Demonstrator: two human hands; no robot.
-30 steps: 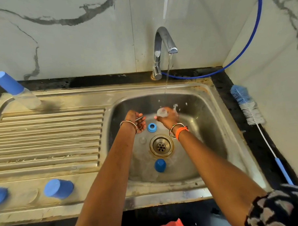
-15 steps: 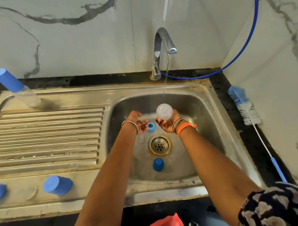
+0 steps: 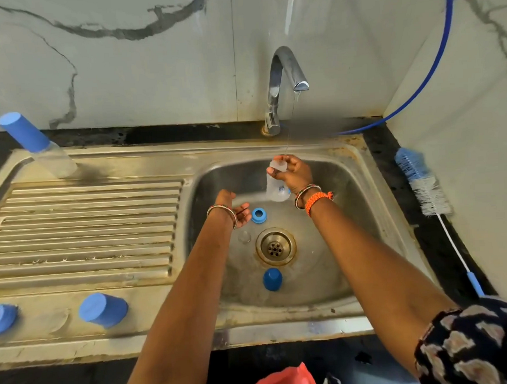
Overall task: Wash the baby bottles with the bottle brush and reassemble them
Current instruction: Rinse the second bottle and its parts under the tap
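Note:
My right hand [image 3: 293, 172] grips a clear baby bottle [image 3: 276, 188] upright under the thin stream from the tap [image 3: 282, 83], its mouth up at the water. My left hand [image 3: 232, 210] hangs relaxed and empty over the basin, just left of a blue screw ring [image 3: 258, 215]. A clear teat [image 3: 244, 237] lies beside the drain [image 3: 275, 247], and a blue cap [image 3: 272, 279] sits in front of it. The bottle brush [image 3: 423, 184] lies on the black counter at the right.
A capped bottle [image 3: 38, 146] stands at the back left of the steel drainboard [image 3: 88, 228]. A blue cap [image 3: 103, 309] and a blue ring [image 3: 0, 318] sit on its front edge. A blue hose [image 3: 432, 59] runs along the right wall.
My right hand has turned the bottle upright and lifted it higher under the stream. My left hand has stayed low, open beside the blue ring.

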